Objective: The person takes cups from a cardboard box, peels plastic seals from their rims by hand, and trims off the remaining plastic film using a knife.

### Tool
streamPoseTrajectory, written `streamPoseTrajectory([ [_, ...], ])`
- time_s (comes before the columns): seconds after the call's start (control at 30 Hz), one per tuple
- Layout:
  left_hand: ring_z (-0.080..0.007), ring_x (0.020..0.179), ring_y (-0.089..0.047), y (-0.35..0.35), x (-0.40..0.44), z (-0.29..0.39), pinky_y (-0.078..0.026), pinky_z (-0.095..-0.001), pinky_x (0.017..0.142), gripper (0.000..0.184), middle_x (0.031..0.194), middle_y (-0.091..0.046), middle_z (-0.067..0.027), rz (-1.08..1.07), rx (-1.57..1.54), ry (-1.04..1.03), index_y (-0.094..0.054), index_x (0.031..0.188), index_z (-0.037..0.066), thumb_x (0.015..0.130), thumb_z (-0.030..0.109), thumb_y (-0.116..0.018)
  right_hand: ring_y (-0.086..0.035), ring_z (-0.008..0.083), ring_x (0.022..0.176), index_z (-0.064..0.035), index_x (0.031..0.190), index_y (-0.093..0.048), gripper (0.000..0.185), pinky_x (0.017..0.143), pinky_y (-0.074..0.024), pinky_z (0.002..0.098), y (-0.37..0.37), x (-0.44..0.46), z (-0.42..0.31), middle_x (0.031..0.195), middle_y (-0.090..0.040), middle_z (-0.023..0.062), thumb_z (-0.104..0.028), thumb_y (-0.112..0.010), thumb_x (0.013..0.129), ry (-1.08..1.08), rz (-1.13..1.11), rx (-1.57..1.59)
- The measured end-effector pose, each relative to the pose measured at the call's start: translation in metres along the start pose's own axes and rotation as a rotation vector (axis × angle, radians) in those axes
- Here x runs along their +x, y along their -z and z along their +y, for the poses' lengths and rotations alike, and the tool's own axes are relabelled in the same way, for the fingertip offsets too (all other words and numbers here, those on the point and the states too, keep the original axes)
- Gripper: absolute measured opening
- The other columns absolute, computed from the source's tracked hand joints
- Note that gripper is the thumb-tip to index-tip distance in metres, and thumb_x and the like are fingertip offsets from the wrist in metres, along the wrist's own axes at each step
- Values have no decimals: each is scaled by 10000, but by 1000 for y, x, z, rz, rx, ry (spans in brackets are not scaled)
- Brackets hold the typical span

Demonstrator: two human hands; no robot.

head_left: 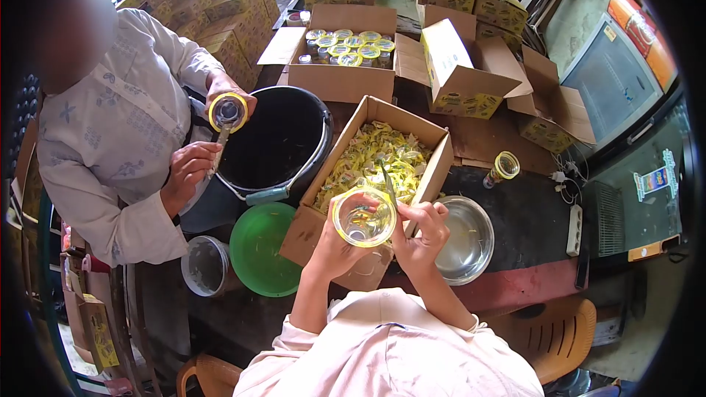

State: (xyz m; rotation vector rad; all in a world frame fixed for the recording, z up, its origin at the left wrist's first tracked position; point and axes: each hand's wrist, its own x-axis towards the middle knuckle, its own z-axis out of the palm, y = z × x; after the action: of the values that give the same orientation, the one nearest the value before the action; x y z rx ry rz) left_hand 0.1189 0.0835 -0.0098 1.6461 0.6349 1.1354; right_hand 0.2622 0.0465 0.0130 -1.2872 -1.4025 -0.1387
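My left hand (334, 254) is wrapped round a clear plastic jar (362, 222) with a yellow rim, its open end turned up towards me. In my right hand (421, 229) is a thin, dark knife (388, 181), pinched by its lower end, with the blade pointing up beside the jar's rim. Just beyond both hands stands a cardboard box (445, 154) heaped with yellow and clear plastic scraps (382, 148). A shiny metal bowl (478, 239) sits to the right of my right hand.
At left, another person (121, 132) holds a yellow-rimmed jar (228, 112) and a blade. Nearby are a black bucket (316, 114), a green basin (257, 250) and a pale tub (206, 265). A carton (342, 88) of jars stands behind. One jar (504, 167) stands right; a power strip (574, 229) lies beyond.
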Motion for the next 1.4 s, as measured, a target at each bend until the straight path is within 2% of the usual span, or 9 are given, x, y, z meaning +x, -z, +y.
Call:
streamPoseTrajectory([
  [0.27, -198, 1017, -550, 4, 6, -2, -453, -317, 893, 702, 1129, -532, -103, -6, -96, 42, -343, 1255, 27, 691, 59, -759, -533, 141, 555, -80, 796, -614, 176, 654, -333, 280, 4, 2, -5, 640, -586, 11, 15, -699, 675, 18, 13, -10],
  [0.43, -187, 1017, -555, 5, 7, -1, -468, -305, 882, 692, 1128, -531, -100, -79, -66, -1, -350, 1252, 29, 694, 51, -758, -532, 121, 582, -125, 820, -647, 188, 659, -306, 290, 3, 4, 1, 678, -610, -15, -37, -729, 676, 9, 9, 13],
  [0.63, -173, 1009, -557, 8, 8, 3, -468, -305, 881, 676, 1107, -548, -99, -48, -127, 41, -389, 1223, 27, 670, 61, -777, -534, 119, 583, -128, 810, -647, 193, 653, -299, 285, 5, 1, 1, 682, -612, -18, -25, -731, 670, 0, -20, 29],
  [0.73, -164, 994, -561, 13, 9, 0, -469, -301, 872, 658, 1080, -563, -95, -104, 85, -24, -417, 1197, 22, 652, 62, -784, -533, 117, 580, -128, 808, -646, 196, 651, -298, 283, 5, 4, 0, 680, -610, -19, -19, -731, 668, 11, -17, 33],
  [0.83, -160, 976, -566, 10, 12, 10, -473, -298, 857, 663, 1052, -575, -89, -40, -78, 1, -434, 1183, 23, 628, 72, -794, -529, 115, 575, -130, 808, -647, 195, 651, -298, 282, 4, 7, 0, 677, -607, -21, -20, -732, 672, 14, -13, 46],
  [0.87, -151, 950, -571, 8, 11, 11, -478, -293, 840, 690, 1044, -577, -79, 1, -161, 84, -431, 1184, 23, 608, 80, -807, -527, 114, 574, -131, 808, -647, 193, 651, -298, 282, 5, 4, -1, 676, -606, -22, -22, -732, 674, 9, -16, 50],
  [1.13, -151, 916, -582, 6, 7, 2, -487, -283, 810, 688, 1023, -582, -62, 7, -21, -4, -477, 1149, 36, 558, 45, -829, -527, 118, 574, -132, 808, -646, 190, 648, -301, 286, 4, 1, -4, 666, -597, -19, -30, -733, 673, 12, -21, 17],
  [1.33, -146, 890, -583, 8, 8, 0, -494, -280, 790, 663, 1002, -565, -56, 30, -56, 22, -475, 1152, 43, 583, 35, -815, -520, 140, 547, -90, 799, -637, 184, 625, -309, 280, 4, 2, -5, 645, -603, 17, 12, -714, 668, 34, -35, 29],
  [1.4, -163, 927, -561, 7, 8, 5, -482, -294, 813, 623, 995, -561, -49, 8, -74, 45, -497, 1121, 58, 582, 32, -807, -517, 140, 546, -90, 805, -640, 184, 624, -310, 281, 4, 3, -5, 652, -607, 18, 8, -716, 670, 36, -34, 24],
])
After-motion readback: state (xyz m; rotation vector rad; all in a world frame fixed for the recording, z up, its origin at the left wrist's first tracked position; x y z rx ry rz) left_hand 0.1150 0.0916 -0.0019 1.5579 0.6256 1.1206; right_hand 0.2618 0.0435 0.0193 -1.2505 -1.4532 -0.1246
